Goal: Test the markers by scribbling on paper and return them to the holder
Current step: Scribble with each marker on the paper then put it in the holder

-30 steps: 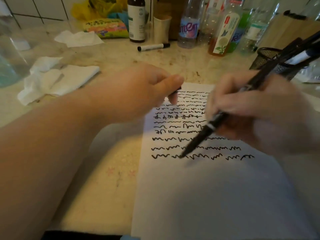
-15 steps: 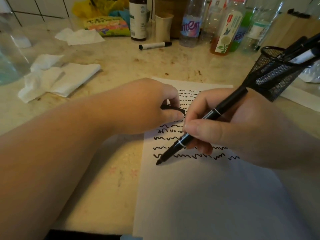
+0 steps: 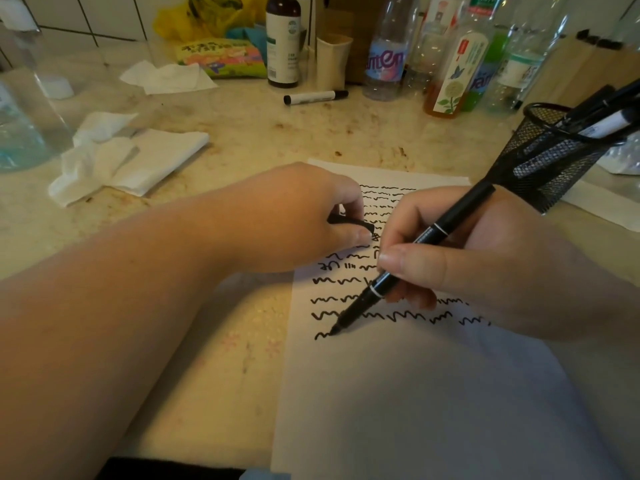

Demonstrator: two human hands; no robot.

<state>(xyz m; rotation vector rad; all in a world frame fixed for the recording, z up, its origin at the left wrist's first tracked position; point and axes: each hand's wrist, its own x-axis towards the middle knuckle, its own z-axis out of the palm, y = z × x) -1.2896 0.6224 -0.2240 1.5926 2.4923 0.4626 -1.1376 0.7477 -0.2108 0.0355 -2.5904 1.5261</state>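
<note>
A white sheet of paper (image 3: 415, 393) lies on the counter, its upper half covered with rows of black squiggles. My right hand (image 3: 478, 268) grips a black marker (image 3: 436, 233), and the tip touches the paper at the start of a new short squiggle on the left. My left hand (image 3: 294, 216) rests on the paper's upper left and pinches the black marker cap (image 3: 351, 221) between thumb and fingers. A black mesh holder (image 3: 550, 157) with several markers stands at the right. Another capped marker (image 3: 315, 97) lies further back.
Crumpled white tissues (image 3: 128, 157) lie at the left. Bottles (image 3: 384, 50), a dark brown bottle (image 3: 282, 39), a cup (image 3: 333, 60) and a colourful packet (image 3: 221, 57) line the back of the stained counter (image 3: 277, 133). A clear container (image 3: 20, 109) stands far left.
My right hand has moved the marker tip left and down to a new row and drawn a short squiggle there. My left hand has settled on the paper with the cap.
</note>
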